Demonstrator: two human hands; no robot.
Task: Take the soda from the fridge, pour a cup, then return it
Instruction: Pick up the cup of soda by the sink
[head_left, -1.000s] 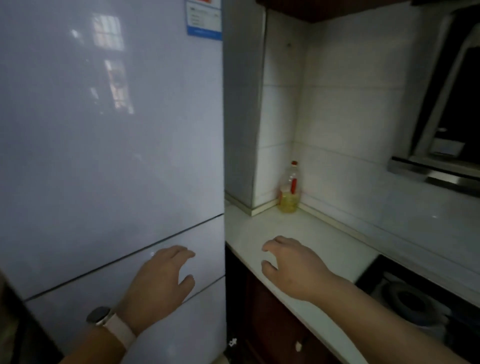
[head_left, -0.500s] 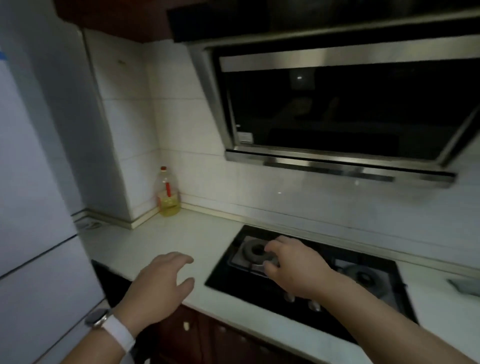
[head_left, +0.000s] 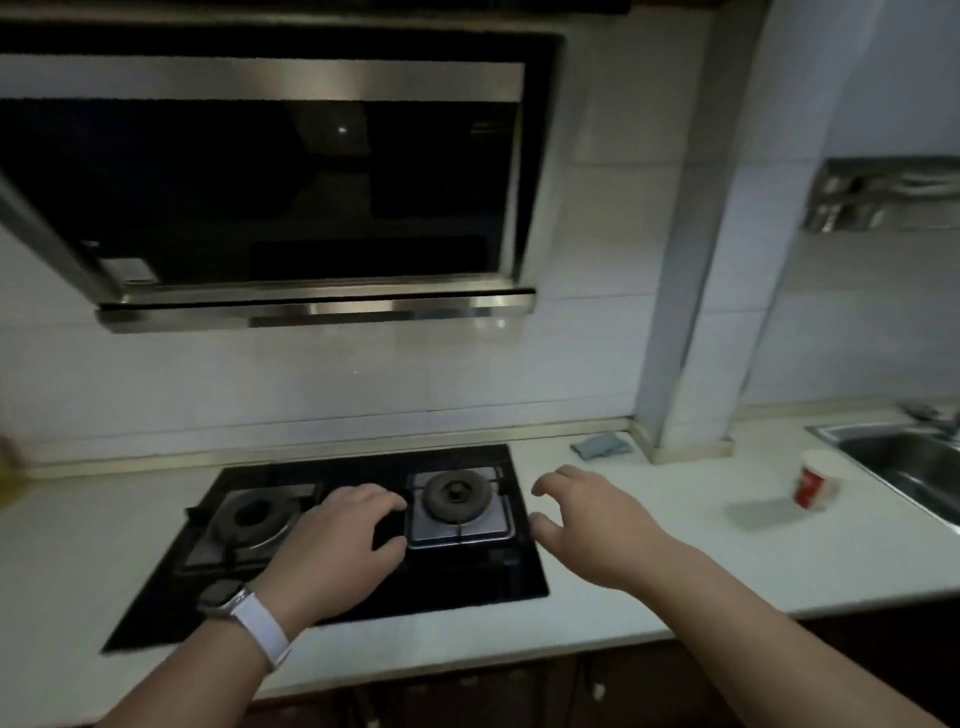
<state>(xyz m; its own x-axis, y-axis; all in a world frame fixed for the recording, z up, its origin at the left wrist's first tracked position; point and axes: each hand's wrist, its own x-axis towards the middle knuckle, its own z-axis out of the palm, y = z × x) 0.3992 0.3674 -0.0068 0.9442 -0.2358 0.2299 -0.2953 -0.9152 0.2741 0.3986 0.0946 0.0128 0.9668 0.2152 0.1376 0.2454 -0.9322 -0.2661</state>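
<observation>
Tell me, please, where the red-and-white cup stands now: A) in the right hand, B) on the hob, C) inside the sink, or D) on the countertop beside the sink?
D: the cup stands on the white countertop, just left of the sink.

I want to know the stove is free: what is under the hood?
A black hob with a bare left burner and right burner. The left hand covers the hob's middle and the left burner's edge, so that patch cannot be seen.
</observation>
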